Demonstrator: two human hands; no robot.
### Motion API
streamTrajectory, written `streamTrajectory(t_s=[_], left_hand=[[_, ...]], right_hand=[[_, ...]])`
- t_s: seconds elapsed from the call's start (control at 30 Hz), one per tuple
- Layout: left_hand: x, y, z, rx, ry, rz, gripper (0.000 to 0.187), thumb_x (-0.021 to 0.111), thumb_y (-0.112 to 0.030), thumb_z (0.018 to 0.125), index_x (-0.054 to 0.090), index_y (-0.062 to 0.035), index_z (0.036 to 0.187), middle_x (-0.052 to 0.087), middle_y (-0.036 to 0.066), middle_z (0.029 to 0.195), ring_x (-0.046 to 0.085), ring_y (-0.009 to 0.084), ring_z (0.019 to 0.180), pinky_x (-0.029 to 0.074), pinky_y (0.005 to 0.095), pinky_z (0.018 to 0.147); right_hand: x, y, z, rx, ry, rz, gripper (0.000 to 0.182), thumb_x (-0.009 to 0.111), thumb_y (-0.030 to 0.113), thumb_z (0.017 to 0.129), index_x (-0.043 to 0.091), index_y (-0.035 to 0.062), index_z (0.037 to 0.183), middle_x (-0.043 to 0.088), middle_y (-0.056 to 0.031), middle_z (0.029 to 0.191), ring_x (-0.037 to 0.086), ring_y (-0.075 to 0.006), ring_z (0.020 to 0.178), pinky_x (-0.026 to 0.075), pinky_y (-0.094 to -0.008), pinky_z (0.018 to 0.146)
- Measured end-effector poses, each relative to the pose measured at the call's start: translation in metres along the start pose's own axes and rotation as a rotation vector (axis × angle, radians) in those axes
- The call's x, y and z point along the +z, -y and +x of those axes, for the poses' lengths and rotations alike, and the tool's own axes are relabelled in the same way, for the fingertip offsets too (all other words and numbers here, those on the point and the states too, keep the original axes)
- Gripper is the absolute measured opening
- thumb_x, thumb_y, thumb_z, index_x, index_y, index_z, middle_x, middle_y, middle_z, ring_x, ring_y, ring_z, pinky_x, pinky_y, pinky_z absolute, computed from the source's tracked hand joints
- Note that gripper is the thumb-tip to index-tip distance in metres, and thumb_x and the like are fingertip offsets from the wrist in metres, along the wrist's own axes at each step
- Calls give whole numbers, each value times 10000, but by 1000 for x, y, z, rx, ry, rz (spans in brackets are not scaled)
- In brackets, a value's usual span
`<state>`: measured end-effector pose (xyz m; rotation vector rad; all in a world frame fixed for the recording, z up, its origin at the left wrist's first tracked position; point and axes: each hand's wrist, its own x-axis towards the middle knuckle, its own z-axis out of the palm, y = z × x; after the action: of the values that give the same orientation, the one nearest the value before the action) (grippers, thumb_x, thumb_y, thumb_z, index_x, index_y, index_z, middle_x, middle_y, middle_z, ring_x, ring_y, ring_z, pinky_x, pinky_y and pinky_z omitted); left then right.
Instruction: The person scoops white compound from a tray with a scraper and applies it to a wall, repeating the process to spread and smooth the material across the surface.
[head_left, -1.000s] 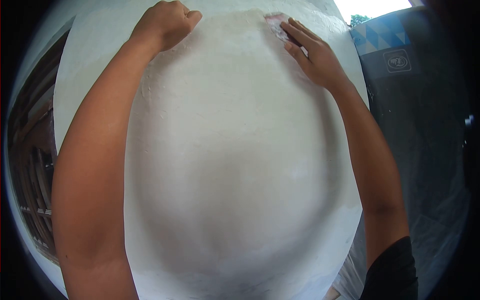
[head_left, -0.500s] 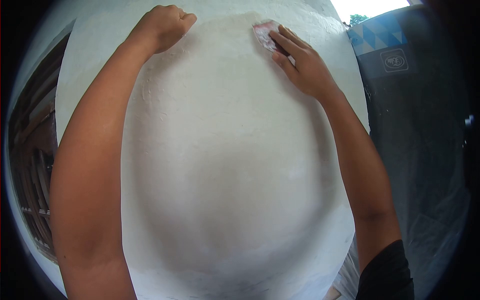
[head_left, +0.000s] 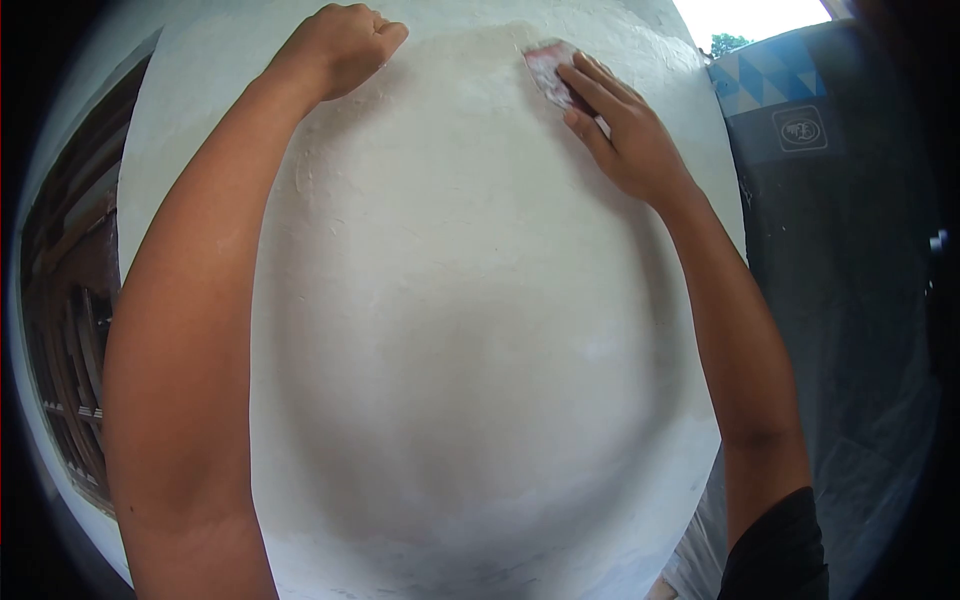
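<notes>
A pale, whitish wall [head_left: 470, 250] with slight ridges and patches fills the middle of the view. High on its left part is my left hand [head_left: 345, 50], curled into a fist against the surface; whether anything is inside it is hidden. Toward the upper right, my right hand [head_left: 625, 125] presses a small white and reddish piece of sheet [head_left: 548, 70] flat on the wall, its fingers over the piece's right side. Shadows of both arms fall on the wall.
On the left is a dark opening [head_left: 75, 300] with wooden slats or bars. A dark sheet [head_left: 830, 300] with a blue and white diamond pattern hangs at the right. Clear crumpled plastic [head_left: 700, 540] shows low at the right. Bright sky and a bit of tree show at the top right.
Both hands appear slightly farther right in the view, along with the wall and background. The right hand still holds the piece of sheet, and the left hand is still closed.
</notes>
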<state>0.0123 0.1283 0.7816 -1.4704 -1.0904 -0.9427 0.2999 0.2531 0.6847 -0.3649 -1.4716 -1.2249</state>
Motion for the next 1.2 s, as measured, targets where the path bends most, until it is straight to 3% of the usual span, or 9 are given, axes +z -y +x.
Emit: streamTrajectory(t_s=[0.2, 0.47, 0.6, 0.83, 0.9, 0.93, 1.03, 1.1, 1.2], left_hand=[[6, 0, 3, 6, -90, 45, 417, 386, -309, 937, 465, 34, 712, 513, 193, 645, 485, 300, 615, 451, 432, 704], [3, 0, -1, 47, -73, -18, 408, 390, -302, 937, 484, 33, 724, 509, 196, 650, 474, 294, 619, 444, 435, 706], [7, -4, -1, 19, -119, 3, 400, 390, -289, 938, 468, 28, 708, 491, 193, 636, 446, 286, 608, 433, 430, 690], [3, 1, -1, 59, -37, 65, 396, 382, -279, 949, 500, 18, 715, 517, 210, 634, 460, 309, 594, 446, 442, 698], [-2, -3, -5, -42, 61, 64, 434, 412, -333, 930, 686, -16, 1042, 697, 173, 1107, 656, 304, 1004, 508, 406, 914], [5, 2, -5, -43, 64, 64, 434, 412, -333, 930, 686, -16, 1042, 697, 173, 1107, 656, 304, 1004, 508, 406, 914], [39, 15, -10, 73, -257, 21, 450, 407, -294, 976, 662, -7, 1209, 640, 171, 1292, 572, 311, 1250, 411, 362, 1105], [48, 14, -22, 164, -407, 97, 515, 413, -283, 980, 543, 24, 1373, 500, 148, 1479, 403, 284, 1425, 291, 378, 1200], [36, -19, -74, 249, -581, -139, 494, 456, -258, 957, 573, 45, 1328, 539, 199, 1425, 487, 335, 1357, 330, 419, 1173]], right_hand=[[17, 18, 60, -27, -29, 58, 483, 539, 374, 1016, 522, 124, 1429, 458, -140, 1512, 404, -318, 1413, 356, -416, 1154], [-2, 15, -7, -97, 76, 5, 444, 521, 314, 1021, 532, 102, 1411, 470, -140, 1501, 401, -308, 1417, 329, -426, 1173], [3, -10, 20, -5, -30, 53, 457, 535, 325, 1016, 535, 93, 1410, 481, -155, 1488, 402, -313, 1415, 329, -428, 1171], [13, 5, 21, -68, 48, 72, 461, 539, 313, 1012, 528, 89, 1415, 472, -155, 1496, 400, -314, 1416, 327, -435, 1172], [2, 13, -5, -14, 62, 70, 458, 538, 310, 1011, 532, 91, 1413, 470, -155, 1498, 401, -311, 1418, 331, -436, 1169], [-4, 18, -19, 46, 75, 65, 454, 538, 307, 1010, 536, 93, 1411, 468, -154, 1500, 401, -309, 1420, 335, -438, 1166], [-27, 45, -56, 135, 55, 99, 456, 550, 279, 995, 541, 89, 1410, 471, -162, 1501, 399, -334, 1424, 328, -447, 1159], [-49, 70, -84, 239, 11, 222, 471, 559, 254, 980, 537, 66, 1411, 480, -188, 1487, 413, -363, 1411, 332, -447, 1151], [-81, 111, -136, 328, -111, 453, 454, 546, 197, 959, 563, -15, 1360, 529, -248, 1419, 494, -400, 1339, 376, -434, 1119]])
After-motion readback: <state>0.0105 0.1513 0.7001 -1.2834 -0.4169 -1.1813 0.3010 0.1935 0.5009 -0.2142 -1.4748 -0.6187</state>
